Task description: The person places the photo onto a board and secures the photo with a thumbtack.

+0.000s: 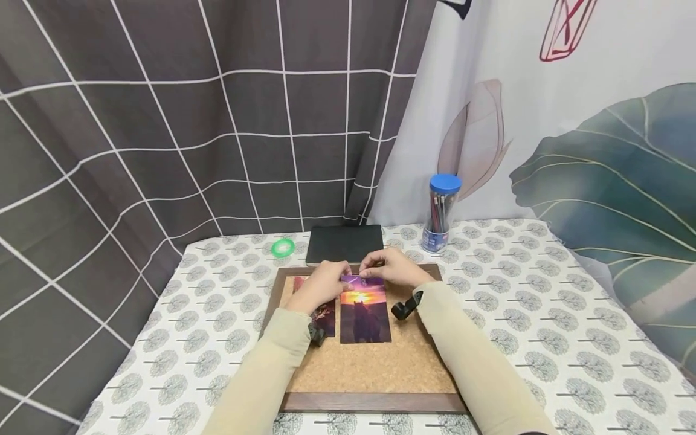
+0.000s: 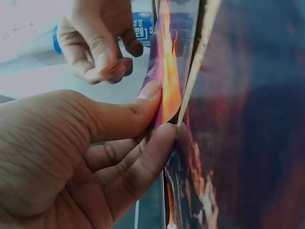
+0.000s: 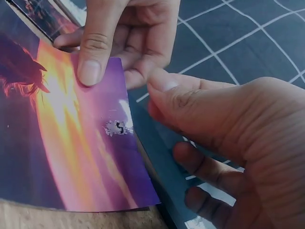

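Note:
A photo print of a horse before a purple and orange sunset lies over a wood-framed cork board. My left hand pinches its upper left part between thumb and fingers; the left wrist view shows that edge bent up. Near the print's top edge is a ragged pale mark with a dark spot. My right hand is beside the top edge, thumb and forefinger together; whether something small sits between them is hidden. A second, darker print lies to the left, partly under my left arm.
Behind the board lies a flat black item. A green ring, perhaps a tape roll, is to its left. At the back right stands a clear jar of pencils with a blue lid. Tree-patterned cloth covers the table.

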A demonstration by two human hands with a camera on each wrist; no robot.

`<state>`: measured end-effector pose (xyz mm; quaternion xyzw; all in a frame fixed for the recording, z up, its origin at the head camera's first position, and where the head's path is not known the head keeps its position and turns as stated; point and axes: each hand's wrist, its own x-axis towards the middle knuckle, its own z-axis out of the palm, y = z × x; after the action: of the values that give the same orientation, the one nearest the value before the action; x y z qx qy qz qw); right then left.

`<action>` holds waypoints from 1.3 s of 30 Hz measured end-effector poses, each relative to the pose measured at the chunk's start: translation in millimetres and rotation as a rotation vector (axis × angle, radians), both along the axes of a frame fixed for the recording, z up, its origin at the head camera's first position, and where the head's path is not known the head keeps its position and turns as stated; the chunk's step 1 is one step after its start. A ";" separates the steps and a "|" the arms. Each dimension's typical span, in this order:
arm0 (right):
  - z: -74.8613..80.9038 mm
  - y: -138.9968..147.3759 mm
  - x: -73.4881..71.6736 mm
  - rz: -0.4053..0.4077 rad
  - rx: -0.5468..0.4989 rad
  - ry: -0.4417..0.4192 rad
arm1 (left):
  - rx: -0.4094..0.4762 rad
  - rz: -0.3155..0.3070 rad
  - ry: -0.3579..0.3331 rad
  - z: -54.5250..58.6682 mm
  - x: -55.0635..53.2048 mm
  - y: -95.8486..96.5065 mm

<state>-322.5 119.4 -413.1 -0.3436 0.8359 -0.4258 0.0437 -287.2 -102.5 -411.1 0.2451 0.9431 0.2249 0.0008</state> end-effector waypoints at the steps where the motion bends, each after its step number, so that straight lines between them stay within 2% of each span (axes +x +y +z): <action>1: -4.7 0.0 0.5 0.012 0.017 -0.007 | -0.012 0.007 -0.003 -2.5 1.4 -0.4; 5: -13.6 0.8 1.3 0.019 0.028 0.008 | -0.015 0.031 -0.009 -8.4 3.5 -2.8; 13: -17.2 0.9 1.0 0.026 0.026 0.041 | 0.014 0.057 -0.066 -14.9 2.9 -7.5; 17: -20.4 0.4 1.4 0.032 0.029 0.049 | 0.018 0.059 -0.074 -16.8 2.0 -6.8; 21: -23.1 0.6 2.1 0.030 0.032 0.041 | 0.009 0.057 -0.080 -14.9 0.4 -3.6; 27: -24.5 0.6 -1.2 0.045 0.092 0.052 | -0.002 0.055 -0.086 -9.2 -6.8 1.0; 30: -22.6 2.5 -4.1 0.005 0.102 0.061 | 0.000 0.053 -0.070 -7.1 -10.1 2.1; 35: -23.7 4.3 -9.7 -0.051 0.091 0.011 | 0.002 0.065 -0.049 -5.5 -11.3 0.4; 39: -25.1 1.2 -8.7 -0.025 0.111 -0.019 | -0.012 0.076 -0.057 -7.9 -9.2 -3.0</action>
<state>-331.2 120.6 -438.2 -0.3261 0.8619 -0.3827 0.0653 -296.4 -105.5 -419.0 0.2026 0.9526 0.2259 0.0208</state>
